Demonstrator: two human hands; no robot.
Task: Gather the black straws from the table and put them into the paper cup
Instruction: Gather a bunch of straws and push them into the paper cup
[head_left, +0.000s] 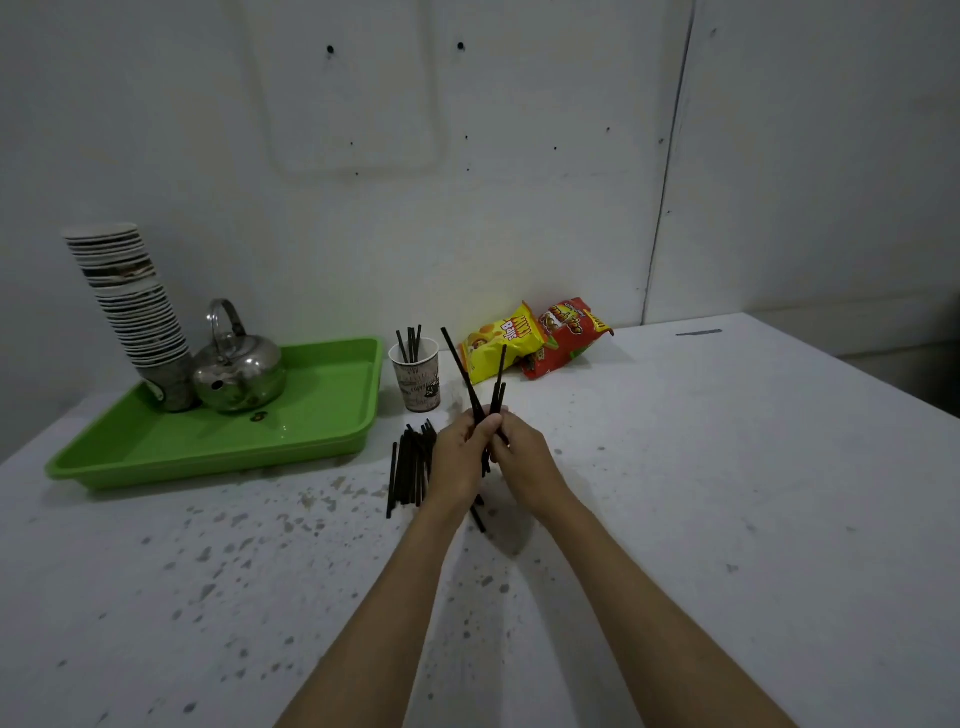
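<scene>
Left hand (460, 452): seen at centre frame, curled round a small bunch of held straws (480, 395), whose tips fan apart above the knuckles.
Right hand (522, 457): pressed against the left, its fingers closed on the same bunch.
Risk in the grip: the bunch is splayed and uneven, so a straw could be squeezed out and dropped on the bench (727, 519) if the hold is shifted.
Loose pile (410, 467): many straws are left lying on the bench just left of the hands; they could be scattered by a wrist.
Paper cup (417, 382): set above the pile beside the green tray (332, 431), already holding a few straws (410, 343).
Risk at the cup: being light, it could be tipped by splayed tips catching the rim.
</scene>
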